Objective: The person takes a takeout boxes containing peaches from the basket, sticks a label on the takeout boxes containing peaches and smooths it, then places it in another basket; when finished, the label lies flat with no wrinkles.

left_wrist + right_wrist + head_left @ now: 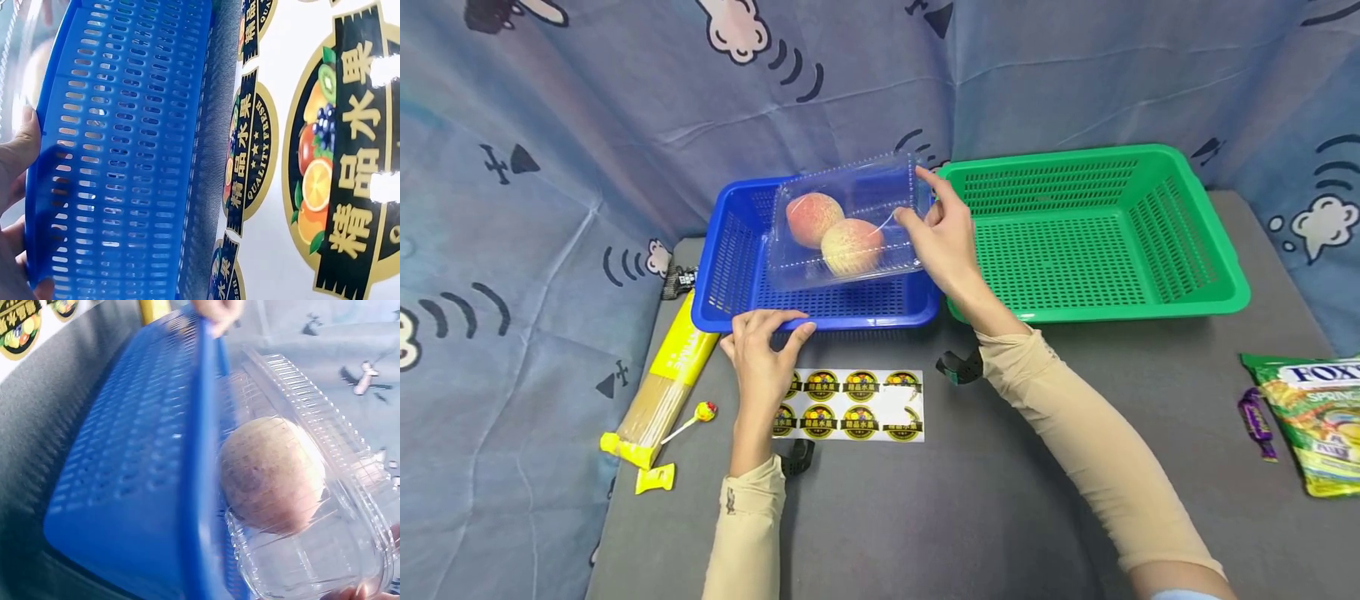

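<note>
Holding clear clamshell box [844, 225] with two peaches [835, 233] by its near-right edge, right hand [946, 237] fingers pinching, box over blue basket [737, 275]. Resting left hand [763, 354], fingers loosely extended, on basket's near rim; sticker sheet [857, 404] just beneath wrist.

The blue basket [730, 275] sat beside a green basket [1195, 250], both with slotted mesh walls. The peaches [838, 233] were pink and yellow. The sticker sheet [857, 405] was white with black-and-gold fruit labels. The backdrop [550, 167] was grey-blue with cartoon prints.
</note>
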`<action>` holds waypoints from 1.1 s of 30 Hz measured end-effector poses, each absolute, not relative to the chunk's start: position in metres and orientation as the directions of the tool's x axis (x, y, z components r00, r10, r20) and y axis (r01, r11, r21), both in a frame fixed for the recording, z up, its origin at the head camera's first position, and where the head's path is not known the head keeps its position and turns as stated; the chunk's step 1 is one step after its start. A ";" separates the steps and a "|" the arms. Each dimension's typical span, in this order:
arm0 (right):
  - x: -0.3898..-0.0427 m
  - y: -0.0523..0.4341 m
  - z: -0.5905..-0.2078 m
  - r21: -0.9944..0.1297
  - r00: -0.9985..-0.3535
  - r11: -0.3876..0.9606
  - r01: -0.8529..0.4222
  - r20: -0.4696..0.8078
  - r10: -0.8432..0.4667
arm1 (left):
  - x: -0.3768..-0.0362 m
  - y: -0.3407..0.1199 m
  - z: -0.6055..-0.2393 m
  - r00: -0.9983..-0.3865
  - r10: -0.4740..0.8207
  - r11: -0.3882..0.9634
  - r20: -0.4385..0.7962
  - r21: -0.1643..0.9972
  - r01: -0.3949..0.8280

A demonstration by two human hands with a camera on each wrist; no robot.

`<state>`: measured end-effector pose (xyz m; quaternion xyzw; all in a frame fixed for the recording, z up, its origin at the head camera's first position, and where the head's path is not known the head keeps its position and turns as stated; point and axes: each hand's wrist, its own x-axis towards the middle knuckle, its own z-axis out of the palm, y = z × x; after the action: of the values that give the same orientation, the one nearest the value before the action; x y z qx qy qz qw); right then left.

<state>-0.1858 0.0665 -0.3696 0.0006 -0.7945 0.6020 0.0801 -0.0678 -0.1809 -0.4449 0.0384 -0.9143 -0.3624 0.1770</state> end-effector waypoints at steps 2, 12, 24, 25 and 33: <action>-0.179 0.080 -0.364 -0.962 -0.984 0.244 -0.122 0.151 0.100 | -0.068 -0.180 -0.445 -0.936 -0.198 0.734 0.290 0.677 0.055; -0.126 0.156 -0.338 -0.985 -0.978 0.044 -0.166 0.170 0.118 | -0.066 -0.180 -0.446 -0.931 -0.196 0.730 0.308 0.679 0.071; -0.062 0.217 -0.333 -0.925 -0.958 -0.287 -0.250 0.191 0.215 | -0.065 -0.180 -0.445 -0.931 -0.189 0.722 0.313 0.687 0.084; -0.057 0.221 -0.333 -0.915 -0.955 -0.309 -0.260 0.198 0.219 | -0.065 -0.180 -0.445 -0.930 -0.190 0.723 0.314 0.686 0.084; -0.022 0.247 -0.339 -0.889 -0.934 -0.339 -0.307 0.213 0.286 | -0.065 -0.180 -0.447 -0.934 -0.179 0.732 0.310 0.676 0.084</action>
<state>-0.0219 0.2474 -0.3393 0.0096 -0.5455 0.8183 0.1810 -0.0654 -0.1797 -0.4467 0.0262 -0.9130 -0.3651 0.1801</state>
